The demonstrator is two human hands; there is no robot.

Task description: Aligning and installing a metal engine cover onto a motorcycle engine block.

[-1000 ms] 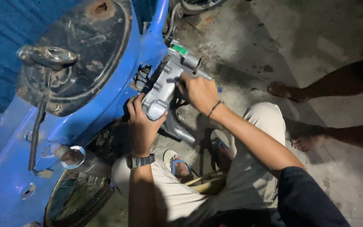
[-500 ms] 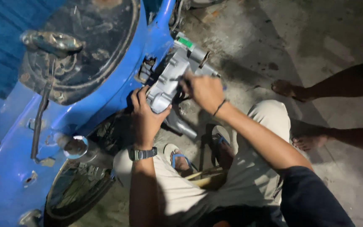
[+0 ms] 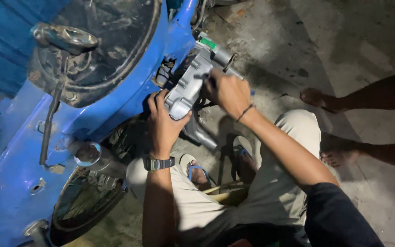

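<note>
— Grey cast-metal engine cover [image 3: 184, 89], ribbed and dull silver: sat against the side of the blue scooter body [image 3: 129, 98], just under the round dark seat well [image 3: 110, 41].

— Gripped by which hand?

— Left hand [image 3: 163, 123]. Fingers [image 3: 154, 101] curled over the cover's lower left edge, thumb pressed against its bottom corner. Clenched firmly on the metal, not spread.

— And the right hand [image 3: 227, 91]?

— Closed in a fist around a thin dark tool [image 3: 205, 78], tip touching the cover's upper face. Fingers wrapped tight; kind of tool too small to tell.

— Anything else close by?

— Dark wristwatch [image 3: 158, 163] on the left wrist, thin cord band [image 3: 245, 111] on the right. Blue sandals [image 3: 196, 171] below, on the grey concrete floor [image 3: 298, 41]. Another person's bare feet [image 3: 318, 98] well apart, to the right.
</note>
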